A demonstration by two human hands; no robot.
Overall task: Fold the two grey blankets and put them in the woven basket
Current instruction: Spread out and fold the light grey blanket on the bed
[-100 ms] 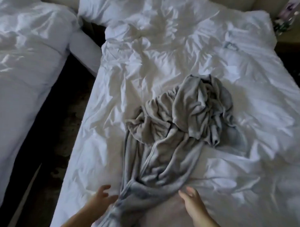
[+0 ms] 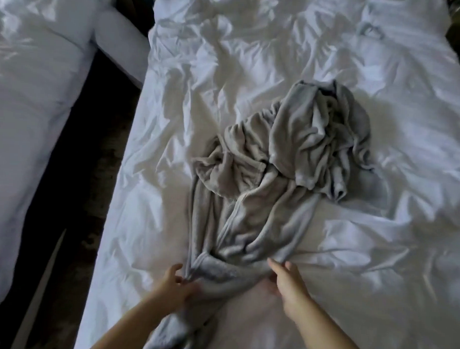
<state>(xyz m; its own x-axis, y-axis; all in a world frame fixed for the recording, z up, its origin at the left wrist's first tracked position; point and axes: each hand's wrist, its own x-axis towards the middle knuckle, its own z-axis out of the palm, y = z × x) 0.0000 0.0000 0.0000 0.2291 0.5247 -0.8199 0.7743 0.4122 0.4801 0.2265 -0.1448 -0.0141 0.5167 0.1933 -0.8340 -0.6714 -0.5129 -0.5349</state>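
A bedroom — two beds, one bed (image 2: 253, 70) beside a second bed (image 2: 30, 115), rumpled white bedding.

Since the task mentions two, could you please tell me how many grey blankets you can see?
1 grey heap, crumpled mid-bed on the white duvet, its near end at both hands; a second blanket may be tangled inside.

Crumpled blanket heap (image 2: 281, 176) on the bed (image 2: 377, 257), centre. Left hand (image 2: 173, 282) and right hand (image 2: 287, 280) at its near end, either side. Second bed (image 2: 30, 115) lies left, across a floor gap (image 2: 74, 195).
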